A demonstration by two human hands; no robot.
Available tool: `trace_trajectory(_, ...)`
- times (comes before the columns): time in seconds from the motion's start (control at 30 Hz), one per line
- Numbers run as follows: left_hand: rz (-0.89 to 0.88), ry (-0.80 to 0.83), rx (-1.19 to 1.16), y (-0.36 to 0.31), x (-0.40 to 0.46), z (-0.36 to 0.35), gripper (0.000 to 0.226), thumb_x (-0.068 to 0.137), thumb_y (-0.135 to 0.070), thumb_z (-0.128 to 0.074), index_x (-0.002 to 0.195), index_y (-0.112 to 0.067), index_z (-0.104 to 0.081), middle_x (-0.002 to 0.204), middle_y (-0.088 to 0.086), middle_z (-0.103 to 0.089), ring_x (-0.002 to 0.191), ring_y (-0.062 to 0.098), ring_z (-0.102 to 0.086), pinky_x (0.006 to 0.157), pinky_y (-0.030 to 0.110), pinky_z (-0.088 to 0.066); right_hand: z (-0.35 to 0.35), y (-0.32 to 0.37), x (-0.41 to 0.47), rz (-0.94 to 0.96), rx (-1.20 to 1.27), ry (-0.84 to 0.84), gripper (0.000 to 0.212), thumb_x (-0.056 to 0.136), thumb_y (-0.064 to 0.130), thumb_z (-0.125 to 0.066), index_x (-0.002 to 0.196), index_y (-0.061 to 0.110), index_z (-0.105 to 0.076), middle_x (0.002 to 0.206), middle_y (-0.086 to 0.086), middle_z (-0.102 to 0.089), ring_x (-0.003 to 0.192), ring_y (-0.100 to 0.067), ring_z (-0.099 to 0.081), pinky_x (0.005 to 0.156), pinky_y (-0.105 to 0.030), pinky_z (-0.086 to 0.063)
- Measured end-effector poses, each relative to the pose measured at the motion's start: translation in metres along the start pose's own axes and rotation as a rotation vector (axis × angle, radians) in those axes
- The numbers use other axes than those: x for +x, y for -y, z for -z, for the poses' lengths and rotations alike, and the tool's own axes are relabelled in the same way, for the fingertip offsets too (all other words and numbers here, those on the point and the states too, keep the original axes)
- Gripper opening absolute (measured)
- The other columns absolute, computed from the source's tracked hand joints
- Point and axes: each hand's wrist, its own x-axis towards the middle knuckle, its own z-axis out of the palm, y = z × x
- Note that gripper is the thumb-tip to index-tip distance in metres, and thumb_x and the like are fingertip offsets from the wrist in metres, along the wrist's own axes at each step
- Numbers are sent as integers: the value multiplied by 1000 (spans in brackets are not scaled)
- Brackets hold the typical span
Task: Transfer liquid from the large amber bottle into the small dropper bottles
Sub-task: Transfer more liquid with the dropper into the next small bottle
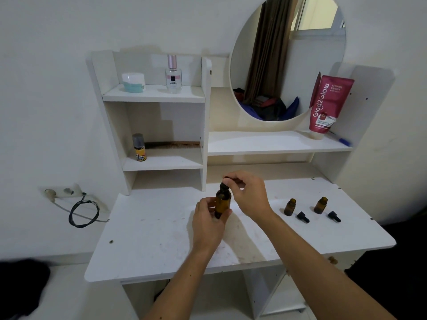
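Amber bottle (223, 201) stood upright over the table (147, 239) near its middle, the left hand (209, 224) curled around its body. The right hand (248, 195) fingers (231, 179) pinched its black dropper cap (223, 184). Two small dropper bottles (290, 207) (320, 205) stood open to the right, each beside a loose dropper (303, 217) (334, 216).

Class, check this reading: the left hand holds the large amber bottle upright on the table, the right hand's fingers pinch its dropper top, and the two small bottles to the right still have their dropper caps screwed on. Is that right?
Not quite. In the head view the two small bottles stand open; their dropper caps lie on the table beside them. The rest holds: the left hand holds the large amber bottle upright, and the right hand pinches its dropper top.
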Motion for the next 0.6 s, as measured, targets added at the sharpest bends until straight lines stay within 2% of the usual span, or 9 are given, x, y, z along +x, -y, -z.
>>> trace_trajectory(0.07,1,5,-6,0,-1,0,53,83,-43,-83,126,-28,-55,123,-11,-64,105,11,-63,82,8,-42,7,4,-1,17,30,-20,15,98,12,-71,110,13,-80,100,4,-78,87,7,-69,82,-4,-50)
trace_trajectory(0.13,1,-4,-9,0,-3,-1,57,83,-42,-84,129,-26,-53,127,-10,-61,108,12,-62,86,14,-47,14,8,-1,34,46,-51,16,99,11,-70,111,12,-79,100,4,-77,90,11,-68,83,-3,-49)
trace_trajectory(0.2,14,-41,-23,-4,-10,0,65,82,-41,-85,135,-26,-49,129,-12,-54,109,11,-59,91,18,-50,21,13,1,52,57,-91,15,99,12,-70,111,12,-78,102,2,-77,92,2,-69,85,-6,-50)
trace_trajectory(0.27,12,-89,-62,-8,-19,1,68,82,-40,-85,136,-29,-46,126,-14,-51,108,12,-57,89,14,-48,30,19,5,81,76,-129,16,99,13,-70,114,12,-78,105,1,-77,95,-5,-71,88,-10,-53)
trace_trajectory(0.37,23,-86,-116,-13,-35,-1,64,82,-40,-85,132,-33,-45,122,-16,-52,106,11,-58,81,8,-45,43,27,11,131,114,-164,18,99,12,-71,116,12,-77,107,1,-77,98,-7,-72,91,-15,-56)
trace_trajectory(0.5,5,6,-133,-15,-51,-10,51,85,-39,-83,123,-37,-49,118,-21,-58,104,7,-61,85,13,-50,59,23,6,102,161,-199,17,99,12,-71,115,11,-78,106,2,-78,99,-8,-73,91,-17,-57)
trace_trajectory(0.6,-20,68,-125,-19,-57,-20,43,87,-39,-81,119,-38,-52,112,-21,-61,102,6,-62,79,12,-48,74,10,-5,52,178,-211,18,99,15,-71,115,14,-78,106,4,-78,100,-9,-74,93,-21,-57)
